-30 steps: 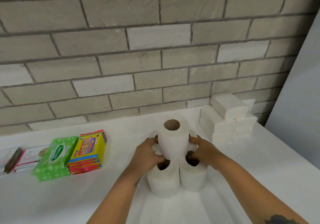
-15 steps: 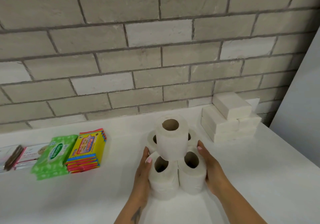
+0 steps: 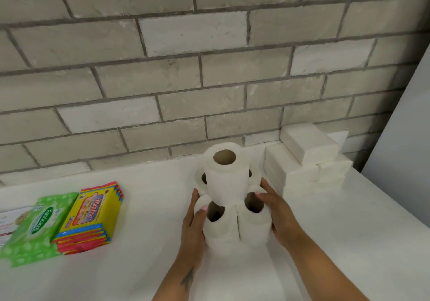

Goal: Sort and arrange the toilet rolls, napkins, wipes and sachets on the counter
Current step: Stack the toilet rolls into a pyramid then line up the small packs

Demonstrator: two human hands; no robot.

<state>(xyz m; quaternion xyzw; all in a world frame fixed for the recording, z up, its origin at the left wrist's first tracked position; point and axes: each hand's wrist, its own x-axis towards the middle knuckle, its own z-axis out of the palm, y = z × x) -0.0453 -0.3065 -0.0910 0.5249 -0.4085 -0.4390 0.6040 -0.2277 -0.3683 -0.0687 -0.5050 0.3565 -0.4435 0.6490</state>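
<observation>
Several white toilet rolls stand upright in a cluster on the white counter (image 3: 337, 242), and one more toilet roll (image 3: 225, 177) stands on top of them. My left hand (image 3: 194, 221) lies flat against the front left roll (image 3: 218, 226), thumb on its top edge. My right hand (image 3: 275, 210) presses the side of the front right roll (image 3: 254, 221) with straight fingers. White napkin packs (image 3: 307, 159) are stacked at the right against the wall. A green wipes pack (image 3: 39, 226) and a pile of yellow and red wipes packs (image 3: 93, 214) lie at the left.
A grey brick wall (image 3: 186, 68) closes the back of the counter. A pale panel (image 3: 404, 138) stands at the far right. Flat sachets or thin packs (image 3: 11, 221) lie at the left edge, partly cut off.
My hands dropped from the top roll to the sides of the bottom rolls and now press them together. The view shifted slightly closer.
</observation>
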